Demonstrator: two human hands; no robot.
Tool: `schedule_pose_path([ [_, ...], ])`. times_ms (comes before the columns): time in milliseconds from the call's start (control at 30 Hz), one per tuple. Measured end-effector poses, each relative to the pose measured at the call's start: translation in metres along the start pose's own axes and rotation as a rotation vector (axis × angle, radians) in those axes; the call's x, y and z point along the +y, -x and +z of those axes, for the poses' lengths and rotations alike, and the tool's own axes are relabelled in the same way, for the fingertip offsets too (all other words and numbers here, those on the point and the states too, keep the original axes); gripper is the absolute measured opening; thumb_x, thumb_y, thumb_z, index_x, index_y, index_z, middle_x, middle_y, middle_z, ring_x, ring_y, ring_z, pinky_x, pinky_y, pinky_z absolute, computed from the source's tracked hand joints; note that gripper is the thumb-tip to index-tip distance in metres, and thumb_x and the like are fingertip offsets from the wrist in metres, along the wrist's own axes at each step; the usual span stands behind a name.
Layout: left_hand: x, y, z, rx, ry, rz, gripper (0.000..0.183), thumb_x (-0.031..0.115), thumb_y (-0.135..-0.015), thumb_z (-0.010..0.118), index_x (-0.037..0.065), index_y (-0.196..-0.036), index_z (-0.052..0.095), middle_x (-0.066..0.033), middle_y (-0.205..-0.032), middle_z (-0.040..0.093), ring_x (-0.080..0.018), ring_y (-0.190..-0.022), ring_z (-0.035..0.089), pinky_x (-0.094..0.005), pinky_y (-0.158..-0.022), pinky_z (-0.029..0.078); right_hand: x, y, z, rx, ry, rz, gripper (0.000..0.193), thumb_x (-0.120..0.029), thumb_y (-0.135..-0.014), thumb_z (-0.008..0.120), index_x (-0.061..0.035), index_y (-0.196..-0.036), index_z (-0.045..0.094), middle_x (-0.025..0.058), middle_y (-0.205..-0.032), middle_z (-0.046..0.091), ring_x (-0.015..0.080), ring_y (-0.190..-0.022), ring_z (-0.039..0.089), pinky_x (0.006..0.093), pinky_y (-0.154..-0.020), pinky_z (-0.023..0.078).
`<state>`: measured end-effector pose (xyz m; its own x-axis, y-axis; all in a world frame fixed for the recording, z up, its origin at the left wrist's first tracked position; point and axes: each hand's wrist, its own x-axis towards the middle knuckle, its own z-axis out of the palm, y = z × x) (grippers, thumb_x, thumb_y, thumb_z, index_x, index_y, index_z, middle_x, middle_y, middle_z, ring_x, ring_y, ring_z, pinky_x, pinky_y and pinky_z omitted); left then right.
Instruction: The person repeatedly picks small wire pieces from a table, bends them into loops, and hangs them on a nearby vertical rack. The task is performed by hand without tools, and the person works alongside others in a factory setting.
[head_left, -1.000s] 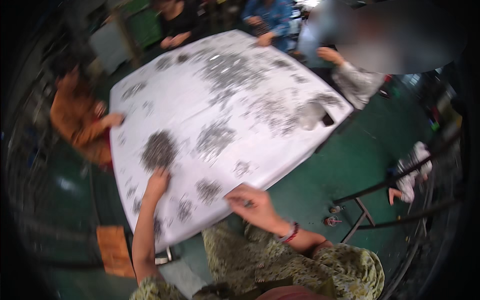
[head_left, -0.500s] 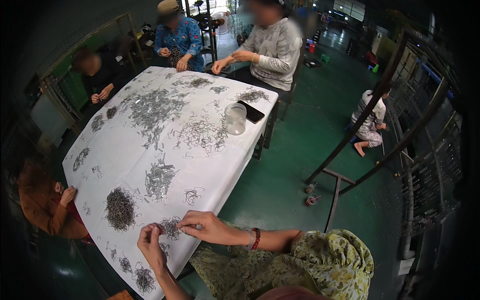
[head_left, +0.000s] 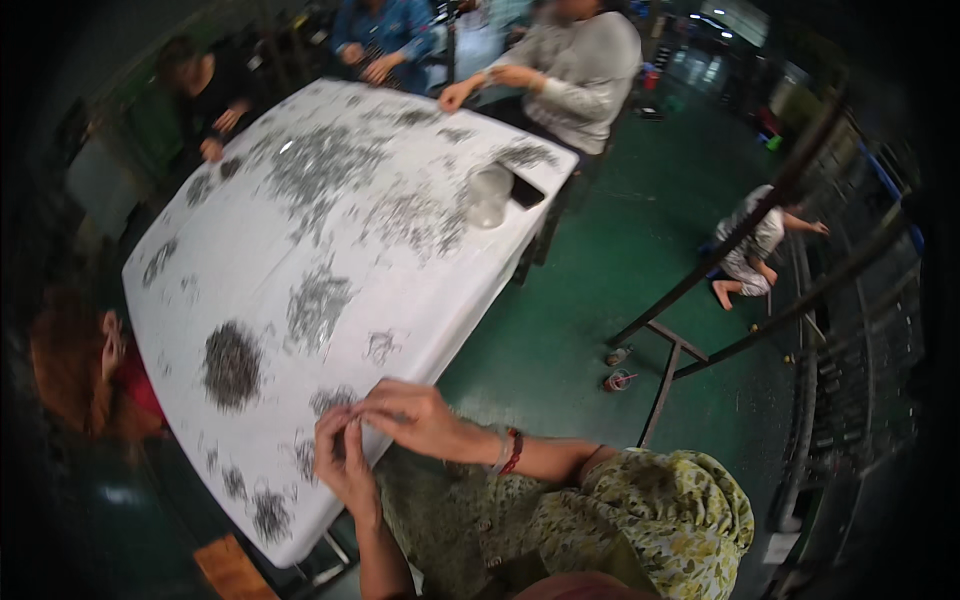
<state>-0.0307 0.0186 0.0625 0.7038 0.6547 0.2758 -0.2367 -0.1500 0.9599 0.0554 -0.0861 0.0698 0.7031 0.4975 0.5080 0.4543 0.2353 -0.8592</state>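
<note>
My left hand (head_left: pixel 346 468) and my right hand (head_left: pixel 418 420) meet above the near edge of the white-covered table (head_left: pixel 400 300). Thumb and fingers are pinched in both, tip against tip. Whatever is between them is too small and blurred to make out. Just beyond my fingers lies a small heap of bent wire pieces (head_left: pixel 331 401), partly hidden by my hands. A dense dark heap of wire pieces (head_left: pixel 232 365) sits farther left. A grey heap of short narrow pieces (head_left: pixel 318 308) lies past my hands, with a few loose bent wires (head_left: pixel 381 346) to its right.
A clear plastic tub (head_left: pixel 489 197) and a black phone (head_left: pixel 527 186) stand near the table's right edge. Several people sit around the table, one in orange-brown (head_left: pixel 75 370) at left. A dark metal frame (head_left: pixel 690 290) rises from the green floor at right.
My hands were apart and have come together at the fingertips, the left moving right. The whole view has shifted and blurred. The person at left has lifted a hand off the table edge.
</note>
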Motion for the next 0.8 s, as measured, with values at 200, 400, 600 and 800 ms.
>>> schedule_pose_path([
  [200,0.005,-0.001,0.005,-0.092,0.032,0.003,0.009,0.002,-0.091,0.056,0.0,-0.098,0.06,-0.0106,-0.101,0.066,-0.0159,-0.096,0.06,-0.0285,-0.088,0.046,0.003,-0.014,-0.017,0.111,0.189,-0.018,0.023,0.007,-0.081,0.063,0.0021,-0.103,0.068,0.0088,-0.086,0.065,0.013,-0.074,0.058,0.0236,-0.064,0.046],
  [400,-0.005,0.002,0.001,-0.143,0.05,-0.02,0.007,0.003,-0.09,0.059,0.0,-0.096,0.06,-0.0101,-0.098,0.065,-0.0172,-0.096,0.059,-0.0306,-0.087,0.045,0.135,-0.102,-0.042,-0.048,0.354,0.208,0.022,-0.008,-0.085,0.062,0.0014,-0.104,0.068,0.0137,-0.085,0.065,0.02,-0.069,0.063,0.0293,-0.065,0.049],
  [600,-0.016,0.006,-0.005,-0.166,-0.025,-0.021,0.008,0.004,-0.089,0.062,0.002,-0.096,0.06,-0.0101,-0.098,0.065,-0.0187,-0.095,0.06,-0.0319,-0.086,0.046,0.239,-0.154,-0.024,-0.345,0.801,-0.015,0.017,0.004,-0.077,0.053,0.0072,-0.089,0.065,0.0245,-0.088,0.062,0.04,-0.083,0.059,0.0425,-0.076,0.049],
  [800,-0.021,0.009,-0.011,-0.139,-0.067,-0.052,0.007,0.004,-0.089,0.062,0.002,-0.095,0.061,-0.0099,-0.098,0.065,-0.0189,-0.095,0.06,-0.0315,-0.086,0.046,0.214,-0.148,-0.011,-0.497,1.041,-0.192,0.019,0.008,-0.072,0.052,0.0105,-0.09,0.06,0.0275,-0.086,0.061,0.0398,-0.088,0.058,0.0426,-0.078,0.049],
])
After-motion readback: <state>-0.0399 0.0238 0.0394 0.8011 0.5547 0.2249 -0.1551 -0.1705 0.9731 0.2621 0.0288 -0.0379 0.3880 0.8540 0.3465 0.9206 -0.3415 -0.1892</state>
